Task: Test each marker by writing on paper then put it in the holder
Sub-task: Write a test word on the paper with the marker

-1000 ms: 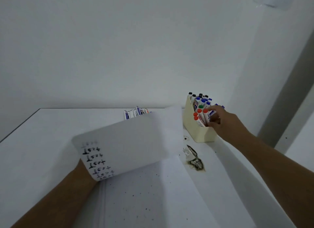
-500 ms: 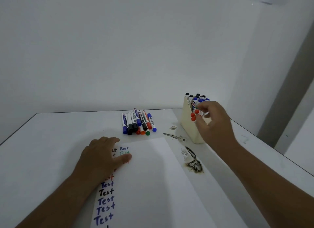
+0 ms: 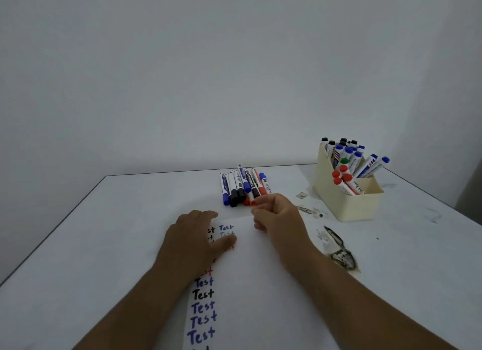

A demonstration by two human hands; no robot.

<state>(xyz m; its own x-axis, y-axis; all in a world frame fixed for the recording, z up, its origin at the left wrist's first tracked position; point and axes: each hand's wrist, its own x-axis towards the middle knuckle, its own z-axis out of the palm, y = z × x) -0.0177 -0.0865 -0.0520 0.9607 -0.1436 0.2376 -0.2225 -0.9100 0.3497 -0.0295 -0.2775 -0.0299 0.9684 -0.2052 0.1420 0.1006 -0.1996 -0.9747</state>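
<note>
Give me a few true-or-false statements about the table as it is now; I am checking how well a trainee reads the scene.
1. The left hand lies flat on the paper. True.
2. The cream holder stands empty. False: it holds many capped markers.
3. The loose markers lie beyond the paper, left of the holder. True.
4. The right hand reaches into the holder. False: it is at the near end of the loose markers, fingertips at an orange cap.
5. The word written down the paper is "Test". True.

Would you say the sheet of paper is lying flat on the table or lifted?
Flat. The paper lies spread on the table, with the left hand resting on its written column.
</note>
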